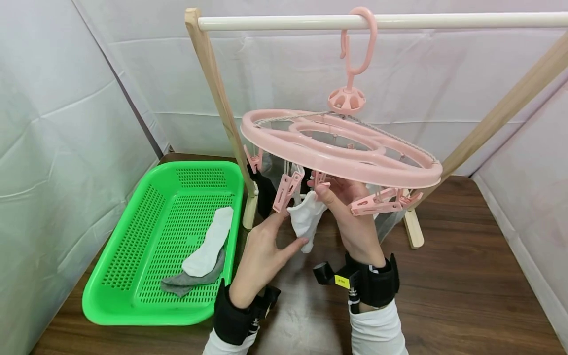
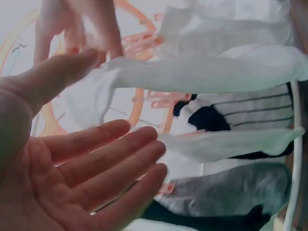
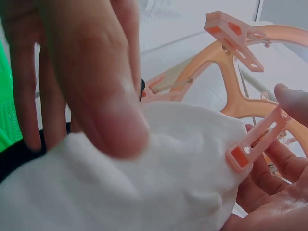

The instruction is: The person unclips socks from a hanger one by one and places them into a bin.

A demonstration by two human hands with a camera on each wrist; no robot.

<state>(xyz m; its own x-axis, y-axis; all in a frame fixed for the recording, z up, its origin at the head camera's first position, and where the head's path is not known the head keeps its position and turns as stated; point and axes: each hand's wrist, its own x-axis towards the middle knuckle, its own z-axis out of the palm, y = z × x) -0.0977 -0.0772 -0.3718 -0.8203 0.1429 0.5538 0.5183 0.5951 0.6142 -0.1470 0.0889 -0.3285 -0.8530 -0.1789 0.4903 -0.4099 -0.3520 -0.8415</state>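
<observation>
A white sock (image 1: 306, 217) hangs below the pink round drying hanger (image 1: 306, 150), its cuff caught at one corner in a pink clip (image 3: 257, 139). My right hand (image 1: 352, 217) pinches that clip, thumb on its end and fingers behind. Beside the sock, my left hand (image 1: 262, 251) has its thumb spread from its fingers, which lie nearly straight in the left wrist view. Whether it touches the sock, I cannot tell. Other socks hang around it, among them a grey sock (image 2: 231, 187) and a striped one (image 2: 260, 108).
A green basket (image 1: 120, 296) stands at left, holding a white sock (image 1: 208, 246) and a grey sock (image 1: 191, 281). The hanger tilts from its hook (image 1: 370, 44) on a white rod (image 1: 275, 22) with wooden legs. Another clip (image 1: 287, 191) dangles near my left fingers.
</observation>
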